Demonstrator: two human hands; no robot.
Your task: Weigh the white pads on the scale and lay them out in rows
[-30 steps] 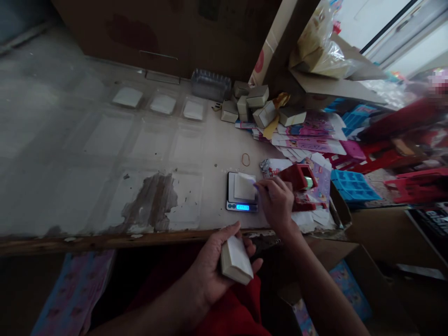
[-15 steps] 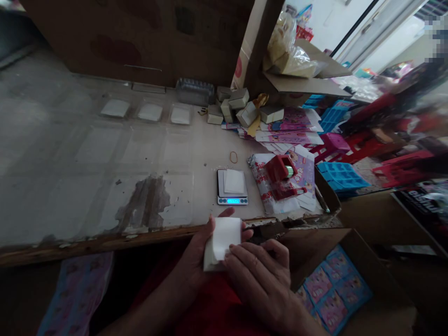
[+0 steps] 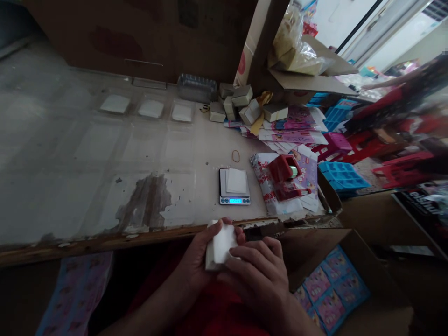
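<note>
A thick stack of white sheets (image 3: pixel 224 242) is held just in front of the table edge. My left hand (image 3: pixel 205 245) wraps round it, thumb on top and fingertips showing on its far right side. At the stack's lower right corner, my right hand (image 3: pixel 261 268) has its fingers bent, the fingertips pinching the edge of the top sheets. Beyond my hands a small digital scale (image 3: pixel 235 200) with a lit blue display bears a few white sheets (image 3: pixel 237 180). A rubber band (image 3: pixel 236 156) lies behind the scale.
Three clear trays with white sheets (image 3: pixel 150 108) stand at the back, left of several wrapped stacks (image 3: pixel 242 95). Right of the scale, a red tape dispenser (image 3: pixel 284 169) rests on packaging. An open carton (image 3: pixel 381 298) with blue-pink packs is at lower right. A person's sleeve (image 3: pixel 395 100) shows upper right.
My left thumb has moved onto the top of the stack, and its fingers have closed more around the far side. My right fingers have shifted slightly at the near corner. The scale's reading differs.
</note>
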